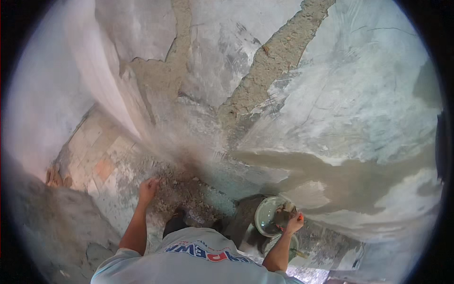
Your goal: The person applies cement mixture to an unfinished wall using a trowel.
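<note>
My right hand [295, 222] is closed around the orange handle of a trowel [283, 217]. The trowel's dark blade is over the right side of a round pale bucket [257, 220], which holds greyish liquid. Part of the blade blends with the bucket's contents. Out to the left, above the rubble on the floor, hangs my left hand [148, 190]. Its fingers are curled in, and nothing shows in them. A second pale container [294, 244] stands just below the bucket, partly covered by my right forearm.
Ahead rises a grey plastered wall [350, 104] with rough mortar-filled channels [279, 52]. A darker damp-looking patch [350, 180] runs along its lower right. Rubble [184, 189] lies at the wall's foot. Floor tiles [101, 139] show at left, with an orange-brown object [54, 176] beyond.
</note>
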Motion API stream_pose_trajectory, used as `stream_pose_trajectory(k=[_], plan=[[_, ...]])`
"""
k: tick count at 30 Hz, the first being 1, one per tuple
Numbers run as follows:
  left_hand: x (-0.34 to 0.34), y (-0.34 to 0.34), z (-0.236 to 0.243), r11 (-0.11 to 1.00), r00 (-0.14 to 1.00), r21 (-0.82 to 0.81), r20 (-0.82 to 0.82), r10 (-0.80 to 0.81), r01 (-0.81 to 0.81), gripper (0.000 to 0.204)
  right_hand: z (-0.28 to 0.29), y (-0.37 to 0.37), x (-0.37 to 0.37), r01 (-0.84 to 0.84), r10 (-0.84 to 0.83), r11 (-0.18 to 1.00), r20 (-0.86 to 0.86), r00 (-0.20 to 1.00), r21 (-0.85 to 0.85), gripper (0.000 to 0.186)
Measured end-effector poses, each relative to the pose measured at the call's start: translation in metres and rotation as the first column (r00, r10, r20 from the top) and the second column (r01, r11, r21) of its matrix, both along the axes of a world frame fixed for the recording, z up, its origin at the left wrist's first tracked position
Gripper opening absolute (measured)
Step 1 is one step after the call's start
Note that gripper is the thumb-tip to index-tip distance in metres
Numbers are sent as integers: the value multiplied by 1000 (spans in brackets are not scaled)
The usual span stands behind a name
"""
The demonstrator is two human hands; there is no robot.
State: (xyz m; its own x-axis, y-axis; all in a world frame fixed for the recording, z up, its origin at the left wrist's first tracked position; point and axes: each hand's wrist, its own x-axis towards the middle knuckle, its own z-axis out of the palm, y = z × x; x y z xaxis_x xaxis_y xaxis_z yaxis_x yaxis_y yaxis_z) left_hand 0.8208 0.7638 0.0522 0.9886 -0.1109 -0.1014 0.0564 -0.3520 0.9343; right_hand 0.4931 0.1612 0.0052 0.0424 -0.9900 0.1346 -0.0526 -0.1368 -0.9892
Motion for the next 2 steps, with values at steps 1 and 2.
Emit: stream_pose_trajectory(k=[1,2], plan=[[23,-29,29,995,993,-18,62,-97,99,24,-4,-1,-6,51,-50,998,-19,999,47,28],[37,-25,33,992,990,-21,74,-123,124,24,-1,1,-7,99,-96,990,-33,995,100,30]])
